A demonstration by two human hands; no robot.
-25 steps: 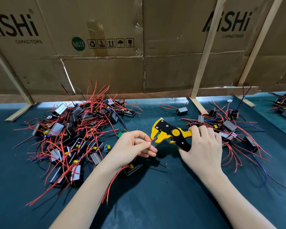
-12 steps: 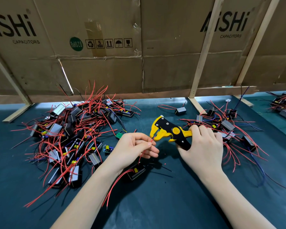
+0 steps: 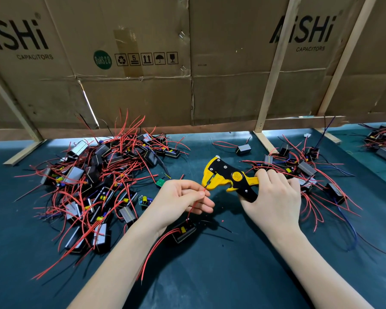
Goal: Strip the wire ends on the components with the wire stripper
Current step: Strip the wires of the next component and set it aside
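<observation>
Change: since the earlier frames the red wire's tip has gone from just short of the stripper's mouth to inside it, and the component has slid a little nearer under the left wrist
Left hand [image 3: 183, 202]: grip closed in a pinch on the red wire [image 3: 195, 205] between thumb and forefinger, just left of the tool's head
Right hand [image 3: 274, 197]: fingers curled round the handles of the wire stripper [image 3: 228, 178], holding it above the tabletop [image 3: 232, 275]
Wire stripper: yellow and black, long axis running left to right, head pointing left toward the left hand, handles to the right inside the fist
Red wire: runs from the tool's mouth down and slightly left past the fingers to the component [image 3: 184, 230]
Component: small black box lying on the tabletop below the left hand (a yellow part shows on top), other red leads trailing toward the near edge
Left pile [image 3: 94, 188]: many similar components tangled in red wires
Right pile [image 3: 310, 172]: a smaller heap behind the right hand
Backdrop: cardboard wall [image 3: 143, 85] printed "AiSHi CAPACITORS"
</observation>
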